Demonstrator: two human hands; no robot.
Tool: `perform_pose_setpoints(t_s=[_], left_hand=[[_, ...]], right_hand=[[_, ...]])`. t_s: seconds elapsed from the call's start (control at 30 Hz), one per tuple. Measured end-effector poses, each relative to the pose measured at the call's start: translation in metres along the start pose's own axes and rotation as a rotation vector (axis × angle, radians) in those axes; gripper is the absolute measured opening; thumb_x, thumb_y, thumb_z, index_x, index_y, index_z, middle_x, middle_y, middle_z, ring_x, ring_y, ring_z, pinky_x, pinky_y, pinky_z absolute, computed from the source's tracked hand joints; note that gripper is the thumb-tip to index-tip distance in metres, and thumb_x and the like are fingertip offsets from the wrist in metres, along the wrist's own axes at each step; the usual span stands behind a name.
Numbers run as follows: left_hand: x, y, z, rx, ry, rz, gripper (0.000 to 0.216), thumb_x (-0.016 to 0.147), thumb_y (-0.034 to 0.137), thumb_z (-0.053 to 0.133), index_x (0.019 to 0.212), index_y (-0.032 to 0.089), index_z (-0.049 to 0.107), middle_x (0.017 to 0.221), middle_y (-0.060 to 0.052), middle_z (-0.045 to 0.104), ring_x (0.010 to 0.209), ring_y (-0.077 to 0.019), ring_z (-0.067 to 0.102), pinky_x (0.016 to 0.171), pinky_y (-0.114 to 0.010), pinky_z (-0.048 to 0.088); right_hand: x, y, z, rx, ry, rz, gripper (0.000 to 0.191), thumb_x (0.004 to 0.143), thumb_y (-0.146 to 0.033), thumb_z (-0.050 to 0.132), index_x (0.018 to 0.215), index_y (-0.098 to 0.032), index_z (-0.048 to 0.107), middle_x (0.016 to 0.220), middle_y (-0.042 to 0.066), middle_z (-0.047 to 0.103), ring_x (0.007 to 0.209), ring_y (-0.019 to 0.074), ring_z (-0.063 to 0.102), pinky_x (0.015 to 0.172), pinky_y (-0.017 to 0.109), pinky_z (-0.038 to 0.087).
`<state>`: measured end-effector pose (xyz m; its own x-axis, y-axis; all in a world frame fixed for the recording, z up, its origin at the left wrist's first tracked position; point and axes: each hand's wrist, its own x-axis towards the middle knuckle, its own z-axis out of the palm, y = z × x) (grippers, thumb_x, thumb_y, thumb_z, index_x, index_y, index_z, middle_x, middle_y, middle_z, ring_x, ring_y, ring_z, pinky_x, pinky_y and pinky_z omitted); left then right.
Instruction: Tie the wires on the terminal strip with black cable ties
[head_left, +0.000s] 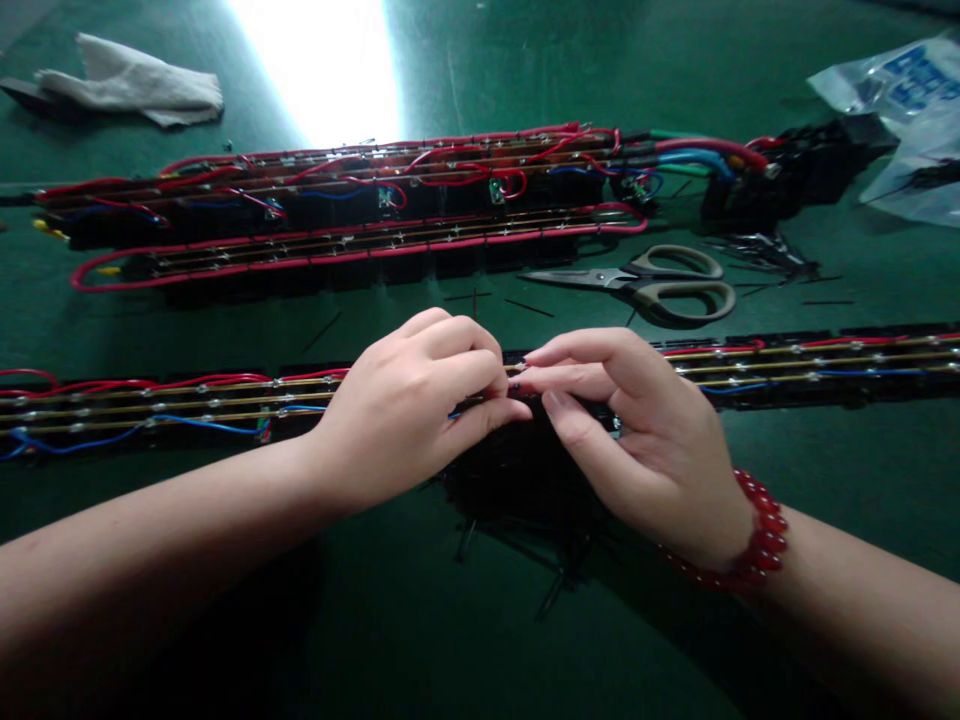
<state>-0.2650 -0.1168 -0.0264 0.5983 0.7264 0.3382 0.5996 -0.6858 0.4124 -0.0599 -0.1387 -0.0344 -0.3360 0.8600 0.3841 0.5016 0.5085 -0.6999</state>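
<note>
A long dark strip (847, 362) with brass-coloured rails, red wires and blue wires runs sideways across the table under both hands. My left hand (427, 400) is over its middle, fingers curled and thumb pressed in a pinch; what they grip is hidden. Close by on the right, my right hand (637, 420) bends its fingers and thumb round a small dark bit between the hands, too small to name. Its fingertips nearly touch the left ones. Below the hands lies a pile of thin black strips (555, 530) that look like cable ties, partly in shadow.
Scissors (660, 283) with dark handles lie behind the right hand. Further back is another wired assembly (360, 200) with thick cables at its right end. A pale cloth (135, 85) is at back left, a plastic bag (915, 110) at back right. Black offcuts (772, 255) are scattered nearby.
</note>
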Motion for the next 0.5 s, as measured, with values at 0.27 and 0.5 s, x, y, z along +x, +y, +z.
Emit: perform_pose_setpoints(t_s=[0.27,0.5], left_hand=[[0.0001,0.0000,0.0009,-0.004,-0.003,-0.024,0.017,0.095,0.028,0.060,0.082,0.018,0.064,0.092,-0.004,0.068,0.088,-0.0183,0.059,0.079,-0.032,0.046],[0.0009,0.0028,-0.0008,-0.016,0.015,-0.067,0.008,0.093,0.021,0.059,0.087,0.019,0.064,0.089,-0.003,0.069,0.086,-0.0177,0.059,0.076,-0.030,0.046]], right_hand=[[-0.0020,0.0082,0.0014,0.077,-0.032,-0.098,0.030,0.087,-0.009,0.055,0.112,-0.025,0.059,0.107,0.004,0.073,0.095,0.0214,0.073,0.087,0.041,0.060],[-0.0009,0.0068,0.0004,0.066,-0.043,-0.151,0.027,0.085,-0.009,0.053,0.105,-0.026,0.061,0.099,0.004,0.072,0.094,0.0217,0.070,0.084,0.041,0.060]])
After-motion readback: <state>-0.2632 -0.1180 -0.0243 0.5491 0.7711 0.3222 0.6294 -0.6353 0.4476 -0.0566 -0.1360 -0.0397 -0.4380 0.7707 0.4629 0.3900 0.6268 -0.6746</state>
